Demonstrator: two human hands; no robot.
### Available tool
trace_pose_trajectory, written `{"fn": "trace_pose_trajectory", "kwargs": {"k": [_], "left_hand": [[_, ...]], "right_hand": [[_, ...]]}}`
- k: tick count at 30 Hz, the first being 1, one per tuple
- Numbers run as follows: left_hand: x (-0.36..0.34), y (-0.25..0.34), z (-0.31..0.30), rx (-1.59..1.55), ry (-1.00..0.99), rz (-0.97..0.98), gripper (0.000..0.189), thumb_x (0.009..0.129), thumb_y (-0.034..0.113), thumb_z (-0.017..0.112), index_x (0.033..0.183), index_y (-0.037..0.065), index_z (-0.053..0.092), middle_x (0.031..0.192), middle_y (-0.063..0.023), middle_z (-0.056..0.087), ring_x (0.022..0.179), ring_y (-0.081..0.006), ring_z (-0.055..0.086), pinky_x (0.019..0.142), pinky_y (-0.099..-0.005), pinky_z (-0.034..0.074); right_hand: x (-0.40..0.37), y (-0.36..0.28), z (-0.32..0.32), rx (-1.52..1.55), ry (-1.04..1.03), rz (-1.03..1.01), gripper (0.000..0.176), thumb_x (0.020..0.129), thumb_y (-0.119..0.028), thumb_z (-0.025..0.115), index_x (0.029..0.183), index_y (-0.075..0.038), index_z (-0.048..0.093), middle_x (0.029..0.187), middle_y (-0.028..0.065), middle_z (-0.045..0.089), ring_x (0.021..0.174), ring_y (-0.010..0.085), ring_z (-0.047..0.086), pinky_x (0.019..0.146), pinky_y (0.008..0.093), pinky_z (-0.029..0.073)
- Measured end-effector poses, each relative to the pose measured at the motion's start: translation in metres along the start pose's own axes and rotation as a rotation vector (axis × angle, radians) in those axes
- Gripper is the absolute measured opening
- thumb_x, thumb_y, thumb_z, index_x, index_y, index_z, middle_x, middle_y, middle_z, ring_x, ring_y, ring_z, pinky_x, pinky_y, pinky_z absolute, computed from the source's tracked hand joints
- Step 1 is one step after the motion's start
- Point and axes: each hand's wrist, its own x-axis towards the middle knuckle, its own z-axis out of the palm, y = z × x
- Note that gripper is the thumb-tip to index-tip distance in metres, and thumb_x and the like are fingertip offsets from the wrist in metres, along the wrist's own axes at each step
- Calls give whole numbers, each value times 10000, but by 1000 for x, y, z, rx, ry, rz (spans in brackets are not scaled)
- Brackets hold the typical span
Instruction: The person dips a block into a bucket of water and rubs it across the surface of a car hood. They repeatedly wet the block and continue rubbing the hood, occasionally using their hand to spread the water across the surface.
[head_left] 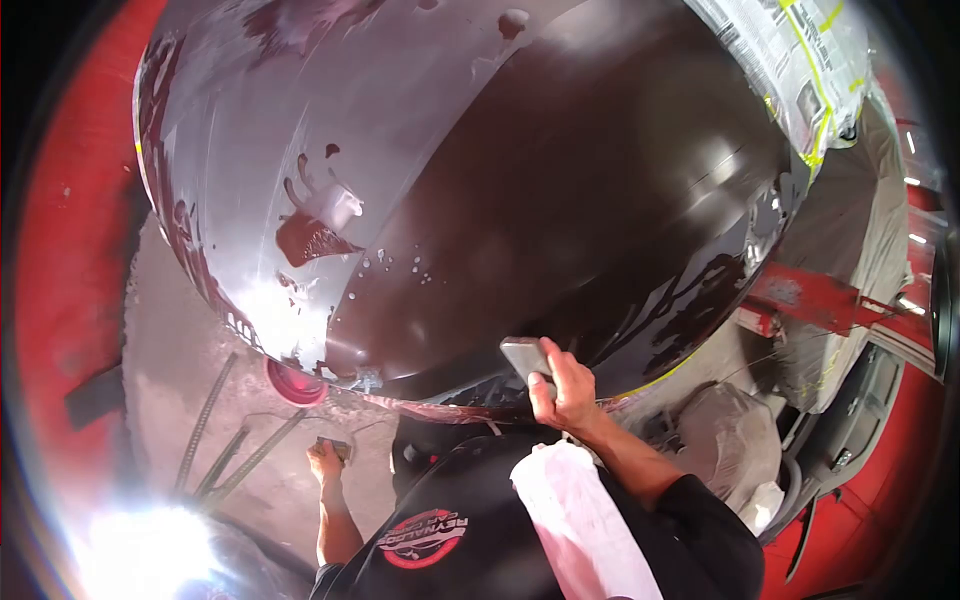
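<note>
A dark maroon car panel (560, 200) fills the view, its left part coated in wet grey-white slurry (300, 120) with water drops. My right hand (565, 392) grips a grey sanding block (525, 356) pressed against the panel's lower edge. Down below the panel my left hand (324, 462) hangs near the floor, holding a small dark pad (337, 447). A white cloth (585, 515) lies over my black shirt (450, 520).
A red container (295, 385) sits under the panel's edge. Metal rods (225, 445) lie on the concrete floor (170, 350). Newspaper masking with yellow tape (800, 60) covers the upper right. Grey sheeting (870, 250) drapes the car's side. The floor around is red (70, 250).
</note>
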Motion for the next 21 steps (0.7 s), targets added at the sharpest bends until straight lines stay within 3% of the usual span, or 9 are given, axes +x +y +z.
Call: {"fn": "trace_pose_trajectory", "kwargs": {"k": [3,4,6,9,10,12,15,17,21], "left_hand": [[39,-1,-18,-107,295,73,445,975,390,610,1183,1,552,1186,-211,657,832,-247,704,664,-367,583],[30,41,-36,-246,338,-7,485,971,439,603,1179,6,538,1172,-213,653,910,-252,691,731,-377,584],[59,58,-78,-405,233,116,478,970,433,609,1182,11,542,1134,-174,641,946,-243,670,736,-377,588],[-22,220,-136,-588,380,460,406,961,342,644,1205,30,556,1071,-111,615,889,-224,649,705,-380,588],[-51,264,-149,-580,386,489,406,961,342,644,1205,30,556,1071,-111,615,889,-224,649,705,-380,588],[-103,330,-160,-569,216,650,400,926,303,686,1198,34,570,1075,-103,613,945,-220,623,775,-398,567],[-95,338,-136,-508,76,885,422,908,283,707,1218,30,572,1108,-98,612,1002,-204,595,882,-387,515],[-152,373,-120,-559,-195,791,425,904,271,709,1224,22,582,1123,-97,618,1032,-188,575,947,-356,460],[-195,386,-81,-494,-343,736,362,918,199,678,1221,19,597,1115,-89,636,1035,-177,578,930,-339,470]], "right_hand": [[12,-6,15,132,12,-113,527,801,-63,707,1281,101,564,924,197,689,711,324,687,636,391,566],[18,-7,22,184,56,-135,501,828,-62,702,1289,82,567,937,190,692,719,322,689,639,393,566],[36,-12,28,216,71,-126,495,832,-62,721,1299,29,585,952,142,694,720,271,686,637,367,561],[65,-12,41,211,237,-252,527,804,-54,751,1309,-26,603,921,62,682,660,181,649,609,313,532],[68,-11,43,191,218,-291,588,751,-34,760,1318,-39,607,1038,90,661,761,195,651,665,309,525],[78,-5,40,180,213,-257,611,730,-33,757,1323,-47,609,1123,115,633,848,226,646,720,323,525],[81,0,40,185,221,-236,682,665,-32,750,1332,-69,613,1309,167,541,1067,320,604,856,379,525],[82,-2,34,217,301,-219,767,557,36,775,1304,-64,630,1180,169,607,998,328,627,861,399,543],[65,-7,24,524,284,-156,511,692,-49,830,1174,-40,659,1289,201,550,1112,338,602,888,408,547]]}}
